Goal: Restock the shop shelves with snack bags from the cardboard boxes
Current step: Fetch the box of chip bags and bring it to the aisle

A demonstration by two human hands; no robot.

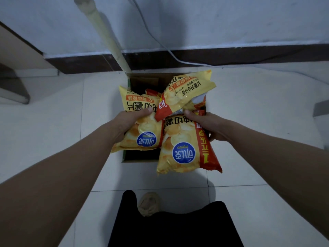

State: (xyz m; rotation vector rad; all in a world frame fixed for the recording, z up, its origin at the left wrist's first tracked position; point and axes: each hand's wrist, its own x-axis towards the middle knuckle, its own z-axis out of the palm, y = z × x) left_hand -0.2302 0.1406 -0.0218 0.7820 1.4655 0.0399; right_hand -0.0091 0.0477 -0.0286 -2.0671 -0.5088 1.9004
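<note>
An open cardboard box (142, 79) stands on the tiled floor below me. My left hand (130, 120) grips a yellow chip bag (140, 138) with a blue round logo, held over the box. My right hand (206, 125) holds a second yellow chip bag (183, 150) with a red side stripe, and a third yellow bag (187, 91) rests tilted above it, pinched by the same hand. More red and yellow packaging shows between the bags; the box's inside is mostly hidden.
A pale pole (110, 38) leans against the white wall behind the box. A grey cable (160, 43) runs down the wall and along the dark skirting. A wooden furniture edge (19, 49) is at the left. My dark trouser leg (174, 227) and shoe (148, 204) are below.
</note>
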